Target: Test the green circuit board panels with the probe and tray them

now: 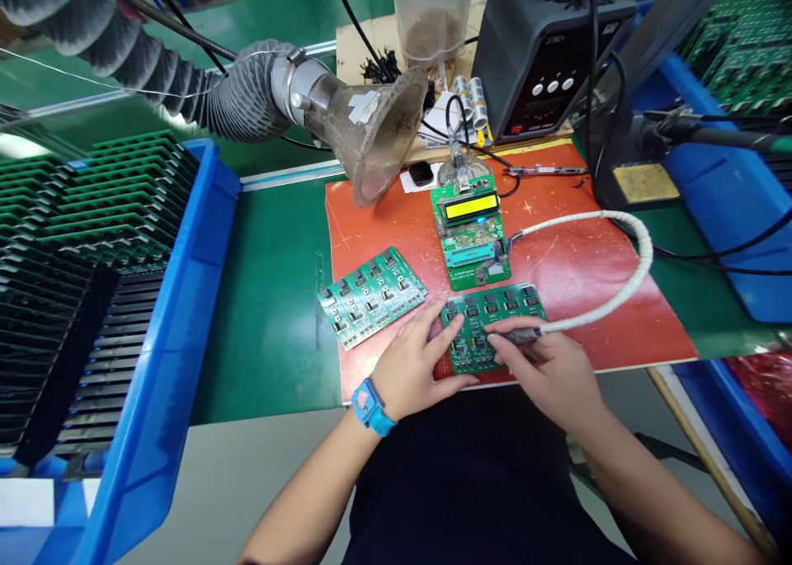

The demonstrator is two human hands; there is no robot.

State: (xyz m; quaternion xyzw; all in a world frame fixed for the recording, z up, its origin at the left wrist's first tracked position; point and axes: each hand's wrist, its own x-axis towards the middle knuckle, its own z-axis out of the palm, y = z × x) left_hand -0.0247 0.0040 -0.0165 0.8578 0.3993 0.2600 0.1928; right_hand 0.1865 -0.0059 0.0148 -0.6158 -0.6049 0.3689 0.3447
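A green circuit board panel (492, 305) with several small displays lies on the red mat (557, 251) near its front edge. My left hand (421, 355) rests with spread fingers on the panel's left side; a blue wrist strap is on that wrist. My right hand (544, 363) pinches a dark probe (523, 335) at the end of a white sleeved cable (640, 251), its tip over the middle of the panel. Left of it lies a second panel (371, 297), tilted. Behind, a programmer board (470, 231) shows a lit yellow screen and a teal socket; the cable joins its right side.
Blue bins with upright green boards stand at the left (186, 301) and right (711, 210). A fume extractor nozzle (384, 136) hangs over the mat's back left. A black soldering station (544, 62), tweezers (548, 171) and a yellow sponge (645, 183) are at the back.
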